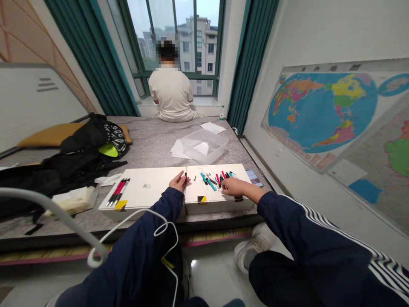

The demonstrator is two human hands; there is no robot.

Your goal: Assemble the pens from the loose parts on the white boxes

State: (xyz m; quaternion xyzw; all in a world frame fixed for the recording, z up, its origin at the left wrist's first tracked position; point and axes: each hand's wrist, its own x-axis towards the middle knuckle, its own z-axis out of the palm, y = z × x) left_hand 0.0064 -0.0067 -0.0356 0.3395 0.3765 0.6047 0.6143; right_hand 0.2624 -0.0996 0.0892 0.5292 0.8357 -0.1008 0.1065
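My left hand is closed, pinching a small black pen part upright over the seam between two white boxes. With its fingers bent down together, my right hand touches the near edge of a pile of loose pen parts; what its fingertips hold is hidden. Turquoise, red and black pieces make up this pile, lying on the right white box. On the left white box, several red, black and grey pens lie side by side at the left end.
Behind the boxes stands a clear plastic bin near white papers. A phone lies at right. Black bags and a tissue pack are at left. A white cable crosses my left sleeve. Someone sits by the window.
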